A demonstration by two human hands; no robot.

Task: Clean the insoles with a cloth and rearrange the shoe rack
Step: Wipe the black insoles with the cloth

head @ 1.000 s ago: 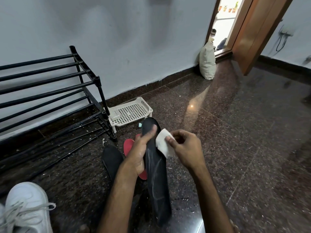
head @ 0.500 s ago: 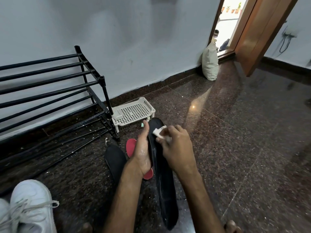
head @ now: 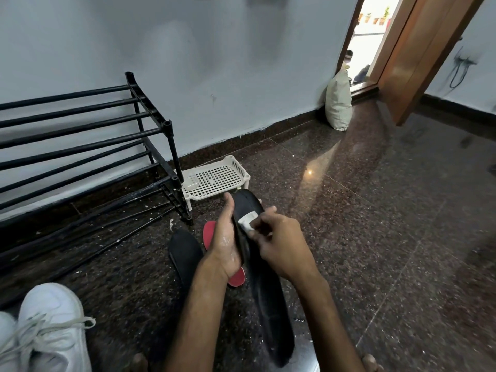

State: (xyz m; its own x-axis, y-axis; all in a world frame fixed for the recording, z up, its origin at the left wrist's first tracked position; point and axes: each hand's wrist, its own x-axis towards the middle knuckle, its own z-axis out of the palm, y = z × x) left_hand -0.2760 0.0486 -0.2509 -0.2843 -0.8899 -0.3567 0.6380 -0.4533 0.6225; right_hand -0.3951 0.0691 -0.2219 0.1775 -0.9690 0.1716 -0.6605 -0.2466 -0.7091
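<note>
The black insole (head: 271, 318) is held off the floor (head: 375, 237), with its long axis running from the heel end close to the person to the toe end farthest away. It is clasped along its left edge, above the middle, by the left hand (head: 225, 245); the thumb is laid up the edge and the fingers are hidden behind. The white cloth (head: 248, 220) is pinched in the fingertips of the right hand (head: 281, 245) and pressed onto the insole's upper face just short of the toe. Most of the length to be wiped is therefore judged to lie below the cloth, toward the person. Just left of this insole, a red insole (head: 209, 232) and a second black insole (head: 185, 253) are laid on the floor. Just beyond its toe a white perforated tray (head: 243, 170) is set, in which one small pale item (head: 192, 183), not identifiable, is seen. The shoe rack (head: 80, 146) is placed farther left.
</note>
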